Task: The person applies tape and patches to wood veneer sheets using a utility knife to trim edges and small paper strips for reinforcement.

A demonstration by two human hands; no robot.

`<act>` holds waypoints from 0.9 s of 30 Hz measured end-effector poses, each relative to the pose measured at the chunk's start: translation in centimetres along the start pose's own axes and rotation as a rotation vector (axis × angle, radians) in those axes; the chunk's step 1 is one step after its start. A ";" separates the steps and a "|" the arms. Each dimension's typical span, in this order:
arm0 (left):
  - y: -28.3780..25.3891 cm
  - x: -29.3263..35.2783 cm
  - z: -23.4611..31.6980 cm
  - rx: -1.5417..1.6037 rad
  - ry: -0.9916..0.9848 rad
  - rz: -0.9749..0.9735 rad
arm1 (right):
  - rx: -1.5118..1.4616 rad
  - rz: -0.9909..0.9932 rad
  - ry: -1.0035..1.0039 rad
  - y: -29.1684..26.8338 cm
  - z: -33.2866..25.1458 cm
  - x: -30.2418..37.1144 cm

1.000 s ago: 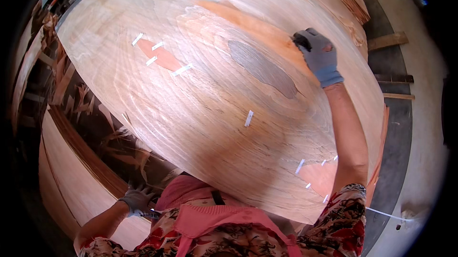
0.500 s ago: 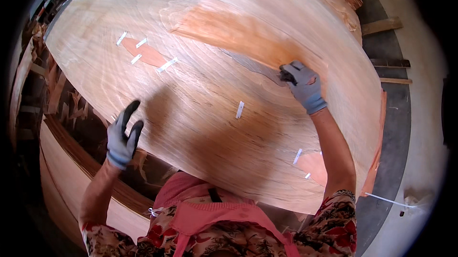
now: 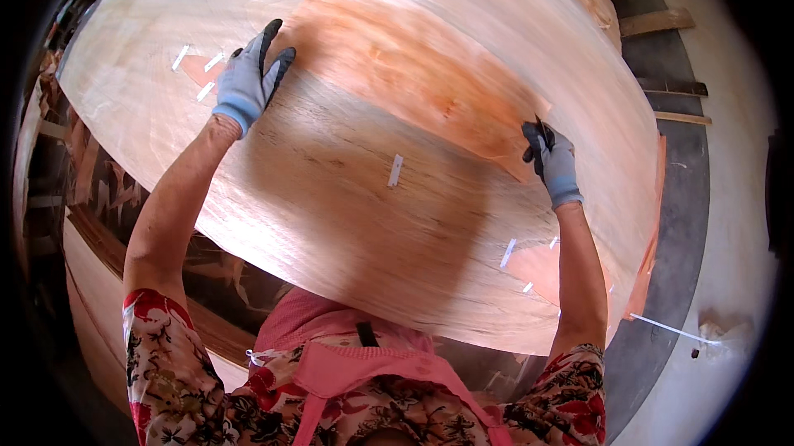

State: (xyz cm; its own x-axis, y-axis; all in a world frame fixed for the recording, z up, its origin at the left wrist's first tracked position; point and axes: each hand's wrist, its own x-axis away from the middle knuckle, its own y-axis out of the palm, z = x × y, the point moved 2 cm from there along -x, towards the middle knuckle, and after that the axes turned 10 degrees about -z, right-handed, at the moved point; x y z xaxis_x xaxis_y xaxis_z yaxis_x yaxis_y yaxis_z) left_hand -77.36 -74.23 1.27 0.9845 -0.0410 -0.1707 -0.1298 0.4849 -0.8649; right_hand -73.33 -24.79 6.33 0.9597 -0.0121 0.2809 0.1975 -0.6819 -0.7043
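Observation:
A large pale wood veneer sheet (image 3: 331,223) spreads in front of me, and a reddish-orange veneer strip (image 3: 430,74) lies slantwise on its far part. My left hand (image 3: 248,86), in a grey glove with black fingertips, is open beside the strip's left end, fingers stretched out. At the strip's right end my gloved right hand (image 3: 550,160) is closed. A thin dark pointed tool (image 3: 542,130) seems to stick up from its fingers; its exact kind is hard to see. White tape pieces hold an orange patch (image 3: 198,72) at the left, partly behind my left hand.
Another taped orange patch (image 3: 538,272) sits near my right forearm. A lone white tape piece (image 3: 395,170) is on the sheet's middle. Torn veneer scraps (image 3: 116,181) and a veneer stack (image 3: 91,239) are at the left. Wooden bars (image 3: 657,22) jut out at the right.
My left hand has moved up and away from me to the strip's left end. My right hand has shifted slightly right and down. The orange strip shows wider, covering the dark gap below it.

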 end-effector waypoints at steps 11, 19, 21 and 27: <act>6.3 -7.8 -1.5 -0.289 0.094 -0.033 | 0.332 0.049 -0.236 1.8 2.6 4.7; 8.3 -8.1 -1.9 -0.358 0.026 -0.094 | 0.533 -0.129 -0.242 2.8 3.5 3.1; 7.8 -7.8 -1.3 -0.370 0.038 -0.092 | 0.996 -0.172 -0.006 1.0 4.0 3.5; 7.0 -7.1 -0.6 -0.379 0.004 -0.091 | 0.592 0.017 0.100 -4.3 1.4 2.4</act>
State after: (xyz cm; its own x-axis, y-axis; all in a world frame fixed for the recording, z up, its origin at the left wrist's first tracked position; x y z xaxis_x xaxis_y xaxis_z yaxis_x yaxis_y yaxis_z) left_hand -85.37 -71.10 -3.89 0.9936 -0.0728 -0.0861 -0.0768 0.1222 -0.9895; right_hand -71.56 -20.90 9.17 0.9460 -0.1076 0.3058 0.2875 -0.1576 -0.9447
